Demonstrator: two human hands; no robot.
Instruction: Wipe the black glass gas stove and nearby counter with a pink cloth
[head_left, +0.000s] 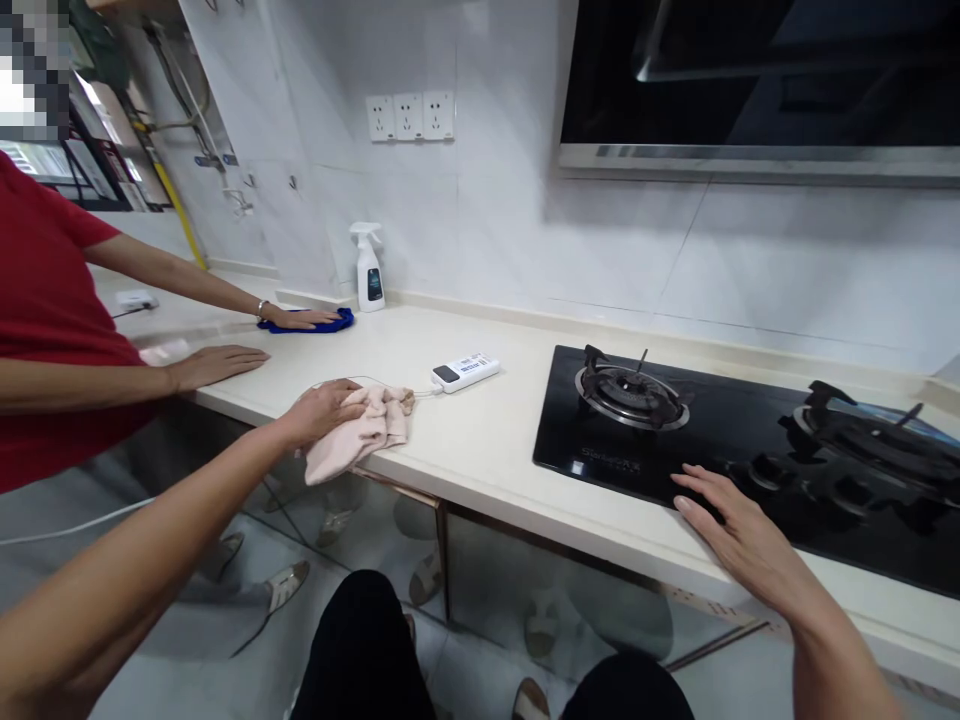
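My left hand [324,410] grips a pale pink cloth [360,435] at the front edge of the cream countertop [480,430]. Part of the cloth hangs over that edge. My right hand [724,515] lies with its fingers apart at the front edge of the black gas stove [607,465] and holds nothing. A white device with a dark screen [466,372] lies on the counter to the right of the cloth, a thin cable running from it towards the cloth.
A person in a red shirt [45,320] stands at the left, one hand on a blue cloth [341,320], the other on the counter edge. A white spray bottle [370,275] stands by the wall. A dark range hood [750,90] overhangs the burner [631,395].
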